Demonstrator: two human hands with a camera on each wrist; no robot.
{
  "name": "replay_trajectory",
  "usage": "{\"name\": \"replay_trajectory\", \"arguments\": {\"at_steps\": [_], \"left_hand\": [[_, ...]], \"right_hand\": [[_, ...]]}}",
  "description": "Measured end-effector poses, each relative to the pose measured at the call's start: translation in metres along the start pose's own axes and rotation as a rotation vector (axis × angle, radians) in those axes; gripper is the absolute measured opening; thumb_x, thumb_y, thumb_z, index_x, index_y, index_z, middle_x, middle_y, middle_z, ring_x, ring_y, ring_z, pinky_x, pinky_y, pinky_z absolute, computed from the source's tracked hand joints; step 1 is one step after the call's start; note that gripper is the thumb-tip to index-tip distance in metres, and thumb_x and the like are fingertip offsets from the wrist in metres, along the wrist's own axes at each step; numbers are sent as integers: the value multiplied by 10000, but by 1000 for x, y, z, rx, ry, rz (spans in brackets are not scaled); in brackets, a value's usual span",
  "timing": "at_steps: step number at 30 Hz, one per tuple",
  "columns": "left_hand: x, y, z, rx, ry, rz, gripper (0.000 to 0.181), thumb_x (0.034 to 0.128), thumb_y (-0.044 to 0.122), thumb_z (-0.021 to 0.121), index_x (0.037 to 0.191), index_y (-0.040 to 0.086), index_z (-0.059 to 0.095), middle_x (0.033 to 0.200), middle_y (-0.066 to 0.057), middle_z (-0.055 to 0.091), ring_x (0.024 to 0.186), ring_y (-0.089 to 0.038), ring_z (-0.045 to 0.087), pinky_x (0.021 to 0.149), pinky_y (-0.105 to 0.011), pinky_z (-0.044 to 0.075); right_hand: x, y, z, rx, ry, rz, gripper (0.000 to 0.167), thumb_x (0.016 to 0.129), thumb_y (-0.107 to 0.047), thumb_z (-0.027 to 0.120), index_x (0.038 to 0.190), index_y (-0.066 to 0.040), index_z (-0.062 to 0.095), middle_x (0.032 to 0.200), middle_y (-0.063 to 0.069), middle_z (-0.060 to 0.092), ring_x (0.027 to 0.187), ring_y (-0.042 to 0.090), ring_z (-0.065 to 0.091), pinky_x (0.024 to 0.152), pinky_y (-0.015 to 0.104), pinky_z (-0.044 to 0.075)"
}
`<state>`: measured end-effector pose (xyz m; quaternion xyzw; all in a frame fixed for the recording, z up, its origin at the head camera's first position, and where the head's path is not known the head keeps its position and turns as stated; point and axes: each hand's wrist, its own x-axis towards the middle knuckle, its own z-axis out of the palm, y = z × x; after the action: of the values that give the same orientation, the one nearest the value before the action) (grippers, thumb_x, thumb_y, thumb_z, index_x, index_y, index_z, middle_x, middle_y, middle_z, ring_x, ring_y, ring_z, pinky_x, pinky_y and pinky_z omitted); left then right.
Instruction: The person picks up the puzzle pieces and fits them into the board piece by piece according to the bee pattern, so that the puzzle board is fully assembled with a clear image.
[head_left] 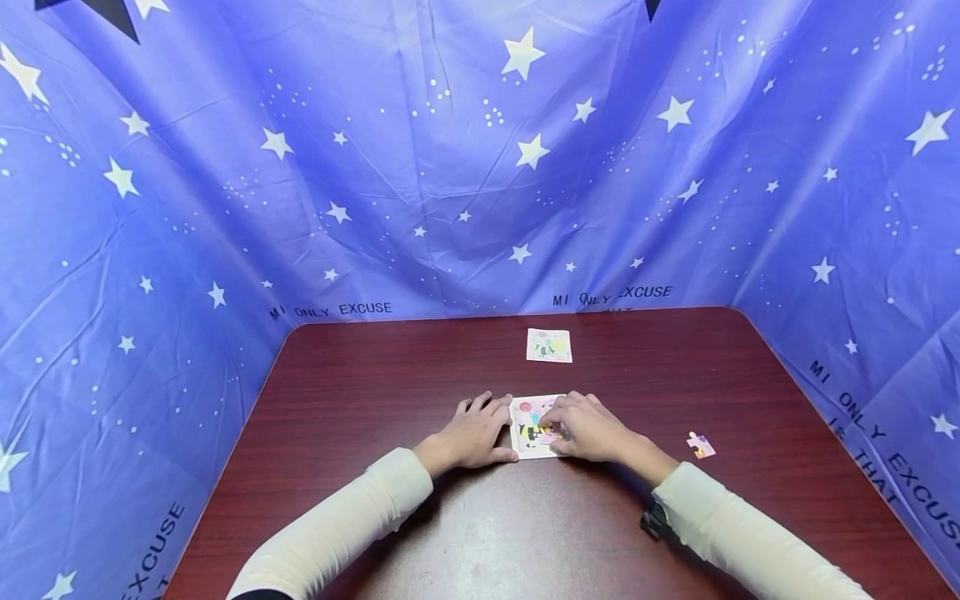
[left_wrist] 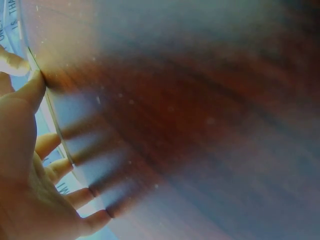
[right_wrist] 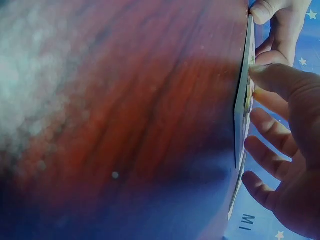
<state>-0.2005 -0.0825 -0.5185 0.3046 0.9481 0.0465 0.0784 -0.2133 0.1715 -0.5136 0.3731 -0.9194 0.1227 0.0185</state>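
A small white-framed jigsaw puzzle (head_left: 524,451) with a bee picture lies flat on the table between both hands. My left hand (head_left: 474,433) rests at its left side, with its fingers spread and its thumb by the near left corner. Over the right part of the puzzle lies my right hand (head_left: 588,427), covering some of the picture. Its index finger and thumb touch the puzzle, while the other fingers are spread apart in the right wrist view. One loose puzzle piece (head_left: 701,445), pink and yellow, lies to the right of the right forearm.
A picture card (head_left: 549,345) with a similar bee lies beyond the puzzle on the dark red wooden table (head_left: 360,375). Blue curtains (head_left: 450,167) with white stars surround the table at the back and sides.
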Motion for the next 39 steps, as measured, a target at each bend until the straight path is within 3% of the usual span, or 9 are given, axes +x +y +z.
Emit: {"name": "replay_trajectory", "arguments": {"at_steps": [7, 22, 39], "left_hand": [[1, -1, 0, -6, -1, 0, 534, 914, 644, 617, 1210, 206, 546, 1665, -57, 334, 1500, -404, 347, 1115, -598, 371], [0, 0, -2, 1, 0, 2, 526, 913, 640, 621, 1191, 200, 544, 1662, -60, 340, 1492, -412, 358, 1111, -595, 376], [0, 0, -2, 5, 3, 5, 545, 913, 640, 619, 1224, 197, 553, 1657, -70, 348, 1490, -411, 363, 1109, -598, 380]], "right_hand": [[2, 1, 0, 4, -4, -13, 250, 802, -301, 810, 1041, -235, 783, 954, -96, 700, 927, 143, 574, 742, 320, 390], [6, 0, -2, 116, -47, -22, 255, 759, -256, 836, 1001, -230, 761, 935, -112, 686, 935, 126, 532, 761, 311, 361], [6, -2, -4, 103, -88, -44, 239, 809, -269, 818, 1044, -250, 779, 950, -116, 685, 982, 139, 551, 760, 307, 353]]}}
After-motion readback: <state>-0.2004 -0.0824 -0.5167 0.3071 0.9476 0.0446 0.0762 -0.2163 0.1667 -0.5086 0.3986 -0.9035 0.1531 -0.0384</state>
